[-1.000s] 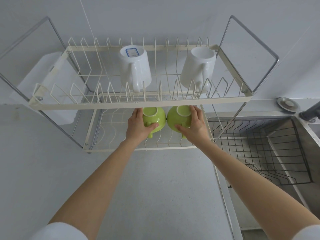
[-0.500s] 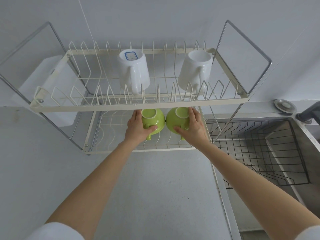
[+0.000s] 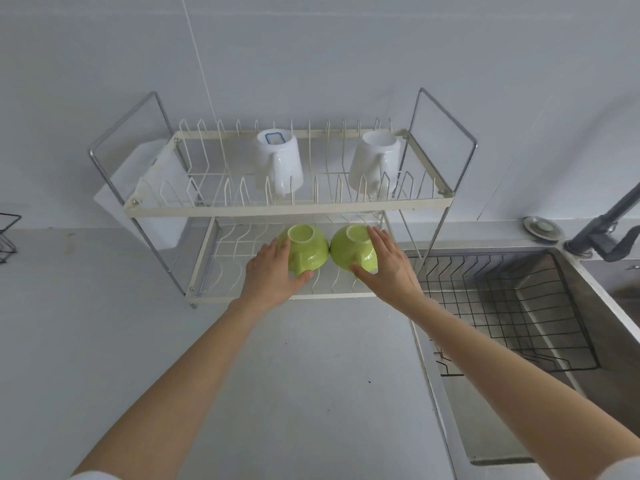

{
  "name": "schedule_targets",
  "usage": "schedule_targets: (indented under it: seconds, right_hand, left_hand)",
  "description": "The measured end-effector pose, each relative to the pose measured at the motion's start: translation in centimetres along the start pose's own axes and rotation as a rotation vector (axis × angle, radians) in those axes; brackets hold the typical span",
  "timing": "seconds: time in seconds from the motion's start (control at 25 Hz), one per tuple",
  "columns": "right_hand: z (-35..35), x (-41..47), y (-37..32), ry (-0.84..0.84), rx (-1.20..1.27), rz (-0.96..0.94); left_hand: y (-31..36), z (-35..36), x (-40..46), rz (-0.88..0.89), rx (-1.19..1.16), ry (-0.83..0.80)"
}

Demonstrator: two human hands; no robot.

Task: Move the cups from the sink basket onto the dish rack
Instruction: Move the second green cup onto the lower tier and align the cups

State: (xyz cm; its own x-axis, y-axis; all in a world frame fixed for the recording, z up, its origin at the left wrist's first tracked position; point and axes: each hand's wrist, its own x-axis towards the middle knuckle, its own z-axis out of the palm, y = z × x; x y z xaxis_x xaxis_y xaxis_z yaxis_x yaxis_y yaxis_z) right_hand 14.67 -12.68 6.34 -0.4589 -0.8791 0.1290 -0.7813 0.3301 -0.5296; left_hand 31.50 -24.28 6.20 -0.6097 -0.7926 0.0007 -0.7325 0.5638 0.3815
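Two green cups stand upside down, side by side, on the lower tier of the cream wire dish rack [image 3: 242,295]. My left hand [image 3: 272,271] holds the left green cup [image 3: 308,247], fingers along its left side and thumb curled under its front. My right hand [image 3: 386,268] lies with straight fingers against the right side of the right green cup [image 3: 349,249], thumb touching its front. Two white mugs [image 3: 277,164] [image 3: 374,161] sit upside down on the upper tier. The black wire sink basket [image 3: 519,306] at right holds no cups that I can see.
The steel sink [image 3: 609,306] and a dark faucet [image 3: 602,233] are at right, with a round metal plug [image 3: 542,227] behind them. A white plastic tray [image 3: 149,188] hangs on the rack's left end. A black wire object [image 3: 7,237] sits at far left.
The view has pulled back and both hands have drawn slightly toward me. The right hand's fingers have straightened on its cup. Both cups stay on the lower tier.
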Motion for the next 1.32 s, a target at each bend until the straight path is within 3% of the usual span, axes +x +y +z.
schedule_targets:
  seconds: [0.32, 0.56, 0.84, 1.08, 1.32]
  right_hand:
    - [-5.2, -3.7, -4.0, 0.193, 0.08, -0.201]
    - [-9.4, -3.2, -7.3, 0.32, 0.175, -0.347]
    - [-12.5, 0.3, -8.0, 0.301, 0.071, -0.327]
    - [-13.9, 4.4, -7.6, 0.224, -0.012, -0.187]
    - [-14.7, 8.8, -7.9, -0.035, -0.075, -0.005]
  left_hand:
    - [3.1, -6.0, -4.6, 0.15, 0.039, 0.231]
    - [4.6, -10.0, -5.4, 0.166, -0.092, 0.354]
    - [5.5, -14.6, -3.2, 0.218, -0.07, 0.477]
    - [4.7, -16.8, 1.4, 0.183, 0.004, 0.395]
    - [3.8, -16.7, 6.0, 0.074, -0.03, 0.125]
